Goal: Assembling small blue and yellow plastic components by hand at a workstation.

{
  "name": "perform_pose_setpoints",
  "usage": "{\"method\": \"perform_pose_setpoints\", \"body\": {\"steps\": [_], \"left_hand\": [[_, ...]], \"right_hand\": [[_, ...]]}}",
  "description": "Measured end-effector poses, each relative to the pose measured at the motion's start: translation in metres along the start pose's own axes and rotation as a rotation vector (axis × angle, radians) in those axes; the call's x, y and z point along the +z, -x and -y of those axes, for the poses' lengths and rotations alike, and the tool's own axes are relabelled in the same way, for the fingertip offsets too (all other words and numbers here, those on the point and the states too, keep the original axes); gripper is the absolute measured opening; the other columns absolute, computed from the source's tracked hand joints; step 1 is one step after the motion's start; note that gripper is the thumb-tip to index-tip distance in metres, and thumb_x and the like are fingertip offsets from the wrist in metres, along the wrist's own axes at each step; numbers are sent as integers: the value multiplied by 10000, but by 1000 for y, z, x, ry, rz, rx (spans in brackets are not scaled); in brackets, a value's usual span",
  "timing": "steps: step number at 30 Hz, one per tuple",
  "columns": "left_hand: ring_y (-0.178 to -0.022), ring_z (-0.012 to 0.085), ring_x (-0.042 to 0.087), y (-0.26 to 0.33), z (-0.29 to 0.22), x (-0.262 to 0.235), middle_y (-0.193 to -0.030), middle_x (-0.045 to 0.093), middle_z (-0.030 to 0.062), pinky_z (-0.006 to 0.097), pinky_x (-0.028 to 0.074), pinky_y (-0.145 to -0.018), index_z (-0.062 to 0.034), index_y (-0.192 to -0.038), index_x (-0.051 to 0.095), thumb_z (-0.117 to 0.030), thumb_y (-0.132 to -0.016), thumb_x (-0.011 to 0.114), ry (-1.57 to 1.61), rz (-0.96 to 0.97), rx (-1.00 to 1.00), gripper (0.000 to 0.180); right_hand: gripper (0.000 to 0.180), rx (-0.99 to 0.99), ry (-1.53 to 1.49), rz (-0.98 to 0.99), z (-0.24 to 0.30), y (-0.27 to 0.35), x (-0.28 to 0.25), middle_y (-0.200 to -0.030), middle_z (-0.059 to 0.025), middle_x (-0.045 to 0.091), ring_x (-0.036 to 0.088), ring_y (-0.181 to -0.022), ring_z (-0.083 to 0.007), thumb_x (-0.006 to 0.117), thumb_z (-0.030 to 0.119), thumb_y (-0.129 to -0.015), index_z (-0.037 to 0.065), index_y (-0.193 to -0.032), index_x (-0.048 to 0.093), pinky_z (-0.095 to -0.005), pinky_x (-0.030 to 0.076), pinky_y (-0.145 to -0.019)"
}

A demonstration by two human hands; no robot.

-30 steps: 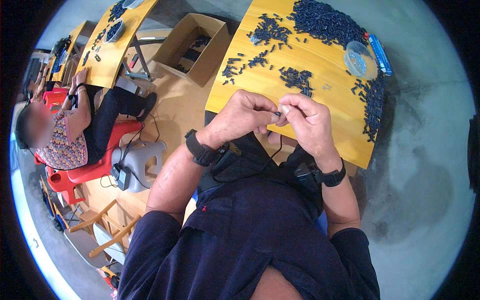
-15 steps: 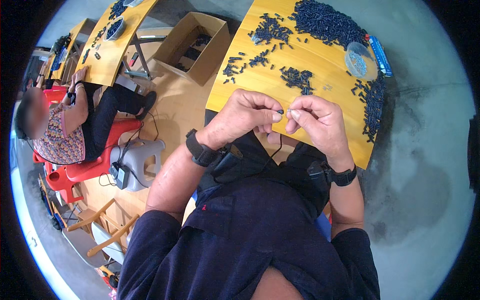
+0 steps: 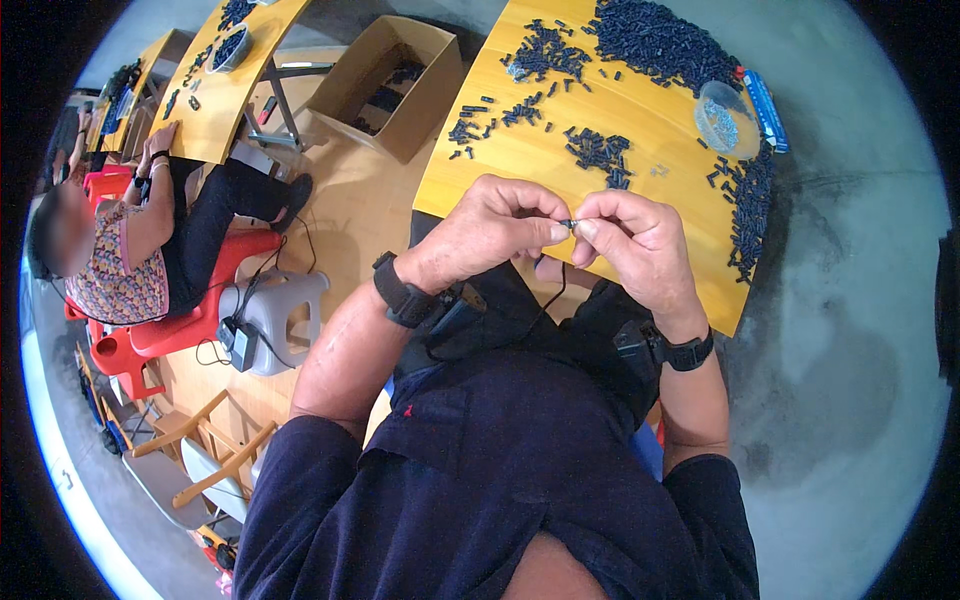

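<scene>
The left hand (image 3: 500, 222) is pinching a small black piece (image 3: 568, 223) between thumb and forefinger, while the right hand (image 3: 640, 240) is gripping a tiny pale part (image 3: 576, 224), mostly hidden by its fingertips. The two parts are meeting, or very nearly, at the near edge of the yellow table (image 3: 475, 175). Beyond the hands, a cluster of loose black pieces (image 3: 600, 152) is lying on the tabletop, and a large black pile (image 3: 655, 45) is spreading at the far end. Toward the right edge, a clear round tub (image 3: 708, 128) is holding small pale-blue bits. Just beside it, a long blue box (image 3: 764, 112) is showing pale markings, too small to read. A small red emblem (image 3: 408, 411) is standing out on the person's dark shirt (image 3: 450, 500), its design unclear.
</scene>
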State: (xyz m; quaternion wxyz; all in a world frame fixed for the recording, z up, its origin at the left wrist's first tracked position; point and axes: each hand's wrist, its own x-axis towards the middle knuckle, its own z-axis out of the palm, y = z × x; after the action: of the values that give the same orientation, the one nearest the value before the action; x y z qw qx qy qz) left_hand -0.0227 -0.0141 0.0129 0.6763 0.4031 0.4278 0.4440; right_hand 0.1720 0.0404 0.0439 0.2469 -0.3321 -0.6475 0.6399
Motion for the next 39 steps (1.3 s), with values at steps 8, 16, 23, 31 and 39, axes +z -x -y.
{"method": "perform_pose_setpoints", "body": {"steps": [8,16,23,31,39], "left_hand": [[-654,40,572,-2,5,4,-790,650,-10,185,482,-592,-24,-956,679,-91,-857,680,-70,-18,28,120],[-611,46,565,-1,2,5,-745,644,-6,191,470,-563,-17,-942,680,-100,-863,673,-14,-79,-11,115],[-600,61,575,-3,-1,8,-746,649,6,204,467,-553,-8,-920,681,-88,-873,654,54,-83,14,97],[-595,73,585,-3,-1,9,-736,653,19,208,475,-548,2,-918,674,-69,-873,646,80,-88,8,89],[-583,80,589,-1,6,17,-735,659,31,209,482,-536,4,-910,669,-59,-873,640,131,-118,-17,79]], "right_hand": [[78,43,123,24,6,-3,1,-742,-18,612,600,-622,-74,540,13,-890,-25,-880,607,-214,484,-553],[72,59,77,-82,6,-5,7,-754,-31,618,596,-644,-75,541,2,-874,-21,-908,601,-225,484,-561],[68,-121,83,-99,-3,-1,7,-792,-34,620,597,-652,-82,576,-24,-864,-16,-926,602,-225,496,-574],[158,-460,505,-119,-6,-4,5,-776,-128,611,631,-659,-246,613,-77,-776,-7,-917,620,-297,494,-562],[187,-645,654,-212,-9,2,15,-780,-136,619,634,-656,-275,612,-106,-741,-7,-899,625,-333,505,-560]]}}
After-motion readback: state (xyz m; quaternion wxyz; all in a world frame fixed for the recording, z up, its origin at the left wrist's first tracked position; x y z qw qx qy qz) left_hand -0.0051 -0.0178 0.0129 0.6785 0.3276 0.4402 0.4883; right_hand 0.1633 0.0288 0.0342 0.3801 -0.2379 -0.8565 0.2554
